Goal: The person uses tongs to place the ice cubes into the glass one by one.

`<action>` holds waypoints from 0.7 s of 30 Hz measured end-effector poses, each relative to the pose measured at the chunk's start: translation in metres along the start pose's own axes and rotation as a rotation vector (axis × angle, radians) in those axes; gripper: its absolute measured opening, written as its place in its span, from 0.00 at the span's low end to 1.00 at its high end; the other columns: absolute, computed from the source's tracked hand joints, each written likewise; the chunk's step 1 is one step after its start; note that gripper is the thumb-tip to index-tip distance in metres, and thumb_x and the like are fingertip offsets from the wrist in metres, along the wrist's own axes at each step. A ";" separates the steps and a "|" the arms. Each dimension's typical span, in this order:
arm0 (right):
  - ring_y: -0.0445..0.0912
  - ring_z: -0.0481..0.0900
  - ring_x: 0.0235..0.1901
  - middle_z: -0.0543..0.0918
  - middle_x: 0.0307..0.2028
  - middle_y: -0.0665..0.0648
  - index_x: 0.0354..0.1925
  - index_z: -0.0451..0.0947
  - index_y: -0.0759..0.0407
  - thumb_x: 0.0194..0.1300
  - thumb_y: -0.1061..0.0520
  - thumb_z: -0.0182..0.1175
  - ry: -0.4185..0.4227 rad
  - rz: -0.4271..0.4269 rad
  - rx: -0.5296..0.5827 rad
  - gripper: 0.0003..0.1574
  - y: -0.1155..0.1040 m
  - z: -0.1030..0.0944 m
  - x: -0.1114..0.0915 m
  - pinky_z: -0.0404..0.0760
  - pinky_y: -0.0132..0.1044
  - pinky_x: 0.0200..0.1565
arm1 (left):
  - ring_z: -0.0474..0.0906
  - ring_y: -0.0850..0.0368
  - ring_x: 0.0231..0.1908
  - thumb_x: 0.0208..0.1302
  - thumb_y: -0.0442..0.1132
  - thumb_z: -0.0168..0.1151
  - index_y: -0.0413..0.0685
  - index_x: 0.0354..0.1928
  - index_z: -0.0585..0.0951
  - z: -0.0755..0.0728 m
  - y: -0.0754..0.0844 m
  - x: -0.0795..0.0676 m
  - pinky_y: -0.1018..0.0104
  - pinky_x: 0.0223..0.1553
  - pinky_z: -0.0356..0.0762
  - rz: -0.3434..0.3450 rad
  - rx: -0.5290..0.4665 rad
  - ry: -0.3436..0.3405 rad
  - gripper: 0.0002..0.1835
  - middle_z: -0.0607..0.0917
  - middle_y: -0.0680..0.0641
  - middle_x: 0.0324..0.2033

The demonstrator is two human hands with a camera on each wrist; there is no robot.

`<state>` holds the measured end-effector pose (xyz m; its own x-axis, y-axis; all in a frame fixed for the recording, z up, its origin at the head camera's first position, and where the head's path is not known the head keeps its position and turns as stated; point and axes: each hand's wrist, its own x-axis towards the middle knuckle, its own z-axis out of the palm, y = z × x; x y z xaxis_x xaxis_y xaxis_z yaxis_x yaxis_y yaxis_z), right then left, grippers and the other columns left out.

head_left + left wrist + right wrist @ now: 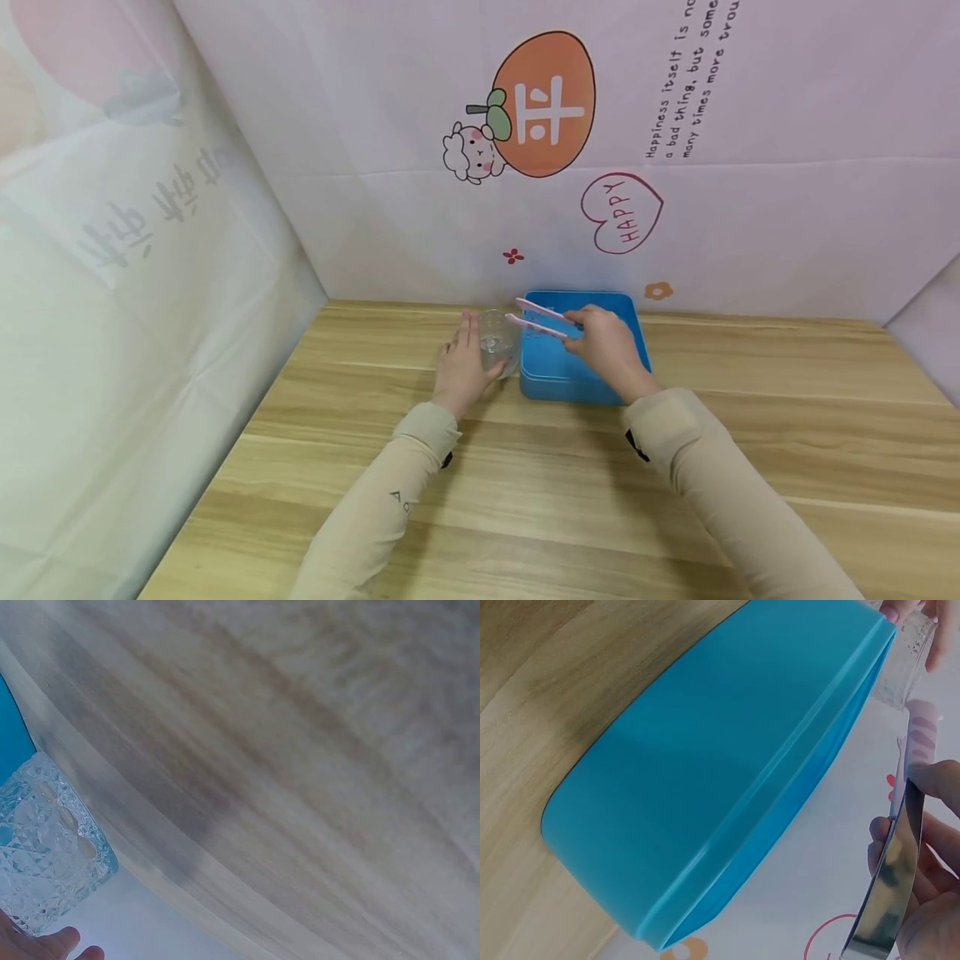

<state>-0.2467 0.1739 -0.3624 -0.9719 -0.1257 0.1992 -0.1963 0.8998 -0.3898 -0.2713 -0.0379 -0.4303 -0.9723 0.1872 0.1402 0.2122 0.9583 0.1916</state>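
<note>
A clear glass cup [493, 343] with a cut pattern stands on the table against the left side of an open blue box [562, 388]. My left hand [461, 367] holds the cup, fingers along its far left side and thumb at its front. In the left wrist view the patterned glass [52, 847] fills the left edge, fingertips [66, 939] beside it. My right hand [606, 346] grips metal tongs [891, 889] with pink tips. Over the box, the tongs' two arms are spread and point left, tips close to the cup's rim.
The wood-grain table [495, 508] reaches back to a printed white cloth [405, 225] hanging right behind the box and cup. Another cloth [180, 333] hangs along the left side. The box's walls stand between my right forearm and the cup.
</note>
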 end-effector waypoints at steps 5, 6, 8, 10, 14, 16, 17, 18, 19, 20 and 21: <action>0.57 0.82 0.42 0.82 0.48 0.67 0.55 0.77 0.65 0.59 0.58 0.65 0.039 0.034 0.003 0.26 0.003 -0.001 0.003 0.83 0.49 0.41 | 0.63 0.48 0.68 0.61 0.63 0.56 0.42 0.74 0.46 0.001 -0.002 0.000 0.52 0.67 0.64 0.004 0.003 0.008 0.51 0.49 0.43 0.75; 0.58 0.82 0.42 0.81 0.48 0.68 0.55 0.77 0.66 0.59 0.58 0.65 0.042 0.044 0.005 0.26 0.004 -0.001 0.004 0.83 0.49 0.42 | 0.63 0.48 0.68 0.61 0.63 0.55 0.42 0.74 0.46 0.001 -0.002 0.000 0.52 0.67 0.65 0.005 0.006 0.007 0.51 0.49 0.43 0.75; 0.59 0.82 0.43 0.81 0.49 0.68 0.56 0.76 0.66 0.60 0.57 0.64 0.045 0.068 0.006 0.26 0.006 0.000 0.006 0.82 0.50 0.44 | 0.63 0.49 0.69 0.61 0.63 0.55 0.42 0.74 0.46 0.000 -0.002 0.001 0.52 0.67 0.64 0.004 0.005 0.007 0.51 0.49 0.43 0.75; 0.59 0.81 0.44 0.80 0.49 0.69 0.56 0.76 0.67 0.60 0.57 0.64 0.042 0.090 0.005 0.27 0.008 0.001 0.008 0.82 0.51 0.45 | 0.62 0.48 0.69 0.61 0.63 0.56 0.42 0.74 0.46 0.001 -0.002 0.001 0.51 0.67 0.64 0.004 -0.005 0.007 0.51 0.49 0.43 0.75; 0.60 0.81 0.43 0.80 0.49 0.70 0.56 0.75 0.67 0.61 0.58 0.63 0.027 0.119 0.009 0.26 0.012 0.004 0.011 0.82 0.51 0.44 | 0.62 0.48 0.69 0.61 0.62 0.56 0.42 0.74 0.45 0.000 -0.002 0.001 0.51 0.67 0.63 0.000 -0.015 0.005 0.51 0.49 0.43 0.75; 0.61 0.81 0.43 0.80 0.49 0.70 0.56 0.75 0.68 0.61 0.58 0.63 0.018 0.131 0.010 0.27 0.014 0.005 0.012 0.82 0.52 0.44 | 0.62 0.48 0.69 0.61 0.62 0.56 0.42 0.74 0.45 0.000 -0.002 0.000 0.51 0.67 0.63 0.000 -0.017 0.004 0.51 0.49 0.44 0.75; 0.61 0.81 0.43 0.80 0.49 0.70 0.56 0.75 0.68 0.61 0.58 0.63 0.013 0.138 0.009 0.27 0.015 0.006 0.012 0.82 0.52 0.44 | 0.62 0.48 0.69 0.61 0.62 0.56 0.42 0.74 0.45 0.000 -0.002 0.000 0.51 0.67 0.63 0.000 -0.019 0.004 0.51 0.48 0.44 0.75; 0.61 0.80 0.43 0.80 0.49 0.71 0.56 0.75 0.69 0.61 0.58 0.62 0.007 0.143 0.006 0.27 0.015 0.006 0.013 0.81 0.53 0.45 | 0.62 0.48 0.69 0.61 0.62 0.56 0.42 0.74 0.45 0.000 -0.002 0.000 0.51 0.67 0.63 0.000 -0.023 0.005 0.51 0.48 0.44 0.75; 0.61 0.80 0.44 0.80 0.49 0.71 0.56 0.75 0.69 0.61 0.58 0.62 0.003 0.152 0.003 0.27 0.016 0.007 0.013 0.81 0.53 0.46 | 0.62 0.48 0.69 0.61 0.62 0.56 0.42 0.74 0.45 0.000 -0.002 0.000 0.51 0.67 0.63 0.000 -0.024 0.006 0.51 0.48 0.44 0.75; 0.62 0.80 0.45 0.80 0.49 0.71 0.56 0.75 0.69 0.61 0.58 0.62 0.000 0.158 0.002 0.27 0.018 0.007 0.014 0.81 0.54 0.46 | 0.62 0.48 0.69 0.61 0.62 0.56 0.42 0.74 0.45 0.000 -0.002 0.000 0.51 0.68 0.63 0.000 -0.026 0.006 0.51 0.48 0.44 0.75; 0.62 0.80 0.45 0.80 0.49 0.71 0.56 0.75 0.70 0.61 0.58 0.62 -0.002 0.165 -0.001 0.27 0.019 0.008 0.015 0.80 0.54 0.47 | 0.62 0.48 0.69 0.61 0.63 0.56 0.42 0.74 0.45 0.000 -0.002 0.000 0.51 0.68 0.63 0.001 -0.026 0.005 0.51 0.48 0.44 0.75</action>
<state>-0.2656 0.1858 -0.3742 -0.9912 0.0231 0.1304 -0.0335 0.9086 -0.4162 -0.2712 -0.0395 -0.4302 -0.9716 0.1869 0.1451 0.2155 0.9521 0.2167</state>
